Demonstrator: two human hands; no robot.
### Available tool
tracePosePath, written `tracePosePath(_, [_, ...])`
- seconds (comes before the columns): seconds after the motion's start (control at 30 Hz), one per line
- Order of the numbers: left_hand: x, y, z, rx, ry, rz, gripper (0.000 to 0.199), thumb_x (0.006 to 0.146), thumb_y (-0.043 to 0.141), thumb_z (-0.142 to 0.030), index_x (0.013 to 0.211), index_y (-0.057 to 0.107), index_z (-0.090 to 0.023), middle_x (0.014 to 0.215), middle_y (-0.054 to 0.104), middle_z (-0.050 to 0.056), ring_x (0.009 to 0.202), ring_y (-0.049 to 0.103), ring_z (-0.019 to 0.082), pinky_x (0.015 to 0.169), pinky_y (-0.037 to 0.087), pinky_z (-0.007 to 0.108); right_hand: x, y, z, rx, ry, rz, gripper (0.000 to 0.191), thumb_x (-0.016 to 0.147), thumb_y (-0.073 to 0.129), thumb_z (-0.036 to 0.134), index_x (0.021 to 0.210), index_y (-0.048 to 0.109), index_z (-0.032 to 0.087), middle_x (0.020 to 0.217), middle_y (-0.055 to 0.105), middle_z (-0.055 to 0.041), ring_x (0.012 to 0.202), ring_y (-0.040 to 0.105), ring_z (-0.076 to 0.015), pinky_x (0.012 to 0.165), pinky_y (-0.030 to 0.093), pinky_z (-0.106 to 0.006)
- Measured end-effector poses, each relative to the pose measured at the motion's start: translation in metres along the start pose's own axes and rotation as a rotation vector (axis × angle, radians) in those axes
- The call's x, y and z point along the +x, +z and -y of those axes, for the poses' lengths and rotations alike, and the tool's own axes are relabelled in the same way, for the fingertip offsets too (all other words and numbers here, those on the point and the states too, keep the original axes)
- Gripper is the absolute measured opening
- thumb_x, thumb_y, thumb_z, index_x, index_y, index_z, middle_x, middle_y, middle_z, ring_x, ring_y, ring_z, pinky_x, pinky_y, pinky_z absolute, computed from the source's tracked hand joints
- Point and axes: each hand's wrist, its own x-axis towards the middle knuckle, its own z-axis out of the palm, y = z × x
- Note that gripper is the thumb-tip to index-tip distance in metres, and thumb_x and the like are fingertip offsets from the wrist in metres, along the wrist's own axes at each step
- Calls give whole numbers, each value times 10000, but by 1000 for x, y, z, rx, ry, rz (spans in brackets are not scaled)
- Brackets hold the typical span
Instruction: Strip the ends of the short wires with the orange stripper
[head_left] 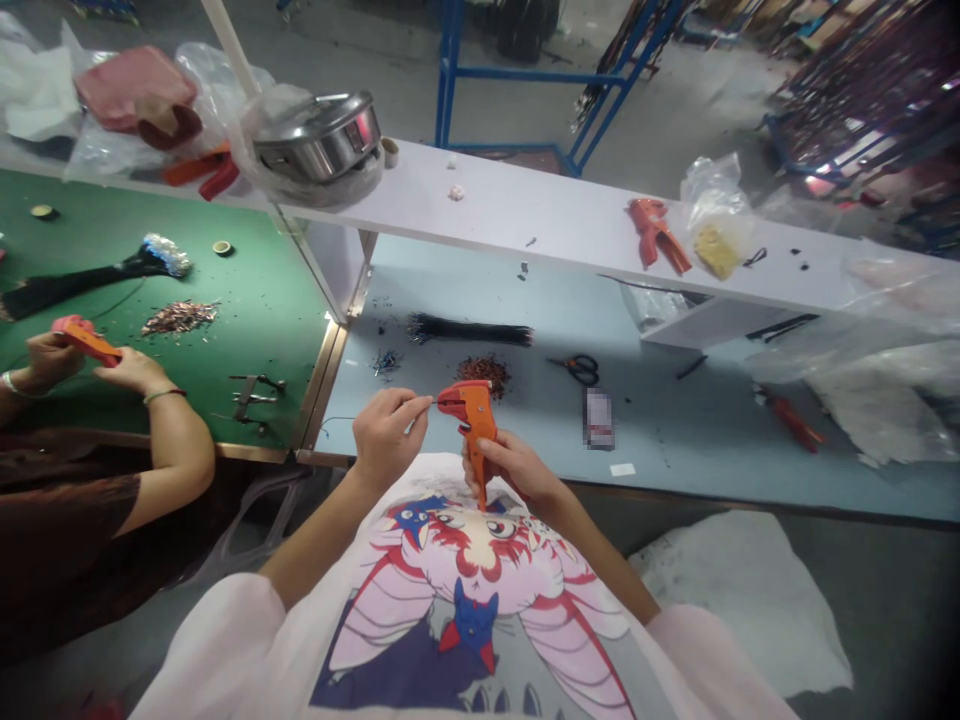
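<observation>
Your printed cartoon shirt (450, 600) is right below both hands. R hand (511, 470) wraps the grip of an orange wire stripper (474, 425), fingers closed round it, tool upright w/ head on top, held up off the tabletop. L hand (386, 435) pinches a thin wire (424, 403) btwn thumb & fingertips, w/ its end at the stripper's head; can't tell if it's clamped in there. Both hands sit close together, just in front of the near edge of the light-blue tabletop (675, 440).

On that tabletop, just ahead: small heap of cut wire bits (484, 375), black wire bundle (469, 328) behind it. To the right: black-handled scissors (577, 368), blurred packet (598, 418), and further along a red-handled tool (787, 420).

On your left, a co-worker's hands (86, 352) hold an orange tool (90, 342) over a green tabletop (255, 260), beside a heap of wire bits (180, 318).

Farther off, a white shelf (525, 210) carries a 2nd orange stripper (656, 232) & a steel pot (319, 140). Past it, a blue metal rack (525, 75) stands on the floor.
</observation>
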Motion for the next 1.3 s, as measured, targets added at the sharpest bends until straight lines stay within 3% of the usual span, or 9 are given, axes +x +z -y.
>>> tracePosePath(0.27, [2, -2, -5, -4, 28, -20, 112, 784, 595, -161, 856, 670, -203, 765, 667, 20, 719, 567, 145, 687, 420, 256, 2, 4, -4, 26, -19, -17, 319, 813, 570, 462, 796, 508, 149, 570, 570, 10, 427, 548, -112, 388, 458, -224])
tracePosePath(0.5, [1, 1, -7, 65, 21, 11, 109, 814, 559, -191, 804, 667, -193, 622, 585, 1, 613, 498, 122, 616, 363, 246, 2, 5, -8, 30, -7, -17, 341, 827, 548, 469, 721, 497, 149, 523, 538, 26, 382, 510, -98, 385, 444, -227])
tracePosePath(0.77, [0, 5, -10, 85, 44, 8, 125, 828, 543, -187, 821, 668, -193, 590, 553, -8, 583, 474, 114, 597, 343, 243, 0, 4, -9, 27, -12, -48, 389, 807, 559, 503, 657, 489, 152, 481, 508, 31, 372, 494, -94, 378, 404, -212])
tracePosePath(0.97, [-3, 12, -6, 95, 12, 61, 156, 848, 517, -212, 812, 668, -192, 604, 564, 0, 591, 486, 115, 606, 343, 239, 3, 1, -14, 140, 53, -125, 397, 783, 576, 529, 658, 468, 168, 411, 413, 84, 264, 322, -51, 280, 310, -183])
tracePosePath(1.17, [-3, 21, 1, 128, -27, 96, 154, 845, 517, -222, 803, 662, -188, 631, 588, 3, 608, 500, 122, 613, 345, 243, 10, -11, -22, 220, 34, -62, 364, 769, 580, 520, 810, 516, 165, 601, 562, 3, 470, 547, -128, 498, 503, -295])
tracePosePath(1.23, [-3, 21, 3, 136, -62, 96, 157, 844, 513, -221, 803, 661, -184, 625, 581, 2, 616, 504, 125, 621, 351, 243, 14, -20, -25, 163, -6, -164, 376, 765, 560, 531, 859, 505, 171, 691, 584, -22, 575, 590, -155, 586, 523, -334])
tracePosePath(1.3, [-3, 20, 4, 125, -100, 88, 161, 845, 510, -228, 812, 662, -183, 607, 561, -2, 613, 501, 125, 623, 355, 242, 19, -34, -29, -74, -15, -344, 384, 809, 457, 554, 891, 486, 180, 764, 594, -45, 649, 610, -174, 633, 523, -351])
